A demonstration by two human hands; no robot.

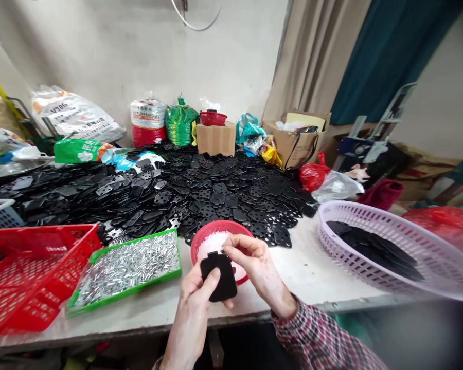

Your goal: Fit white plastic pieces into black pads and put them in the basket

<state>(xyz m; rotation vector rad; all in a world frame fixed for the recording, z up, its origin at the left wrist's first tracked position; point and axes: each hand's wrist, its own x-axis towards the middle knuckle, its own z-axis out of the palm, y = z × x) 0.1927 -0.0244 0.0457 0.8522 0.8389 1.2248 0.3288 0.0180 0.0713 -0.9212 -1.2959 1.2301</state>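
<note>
My left hand point(198, 293) grips a flat black plate point(223, 283) with rounded corners and a small tab on its top edge, the thumb lying across its face. Close to the plate's upper right corner, my right hand point(254, 262) has its thumb and forefinger pinched together; whatever is between them is too small to name. Behind both hands stands a round red basket point(200, 234) with small white pieces point(215, 241) in it. The plate hides part of this basket.
A green tray point(127, 293) of small silvery metal pins lies left, beside a red crate point(61, 288). A large heap of black plates point(216, 195) covers the table behind. On the right, a lilac basket point(343, 267) contains more black plates.
</note>
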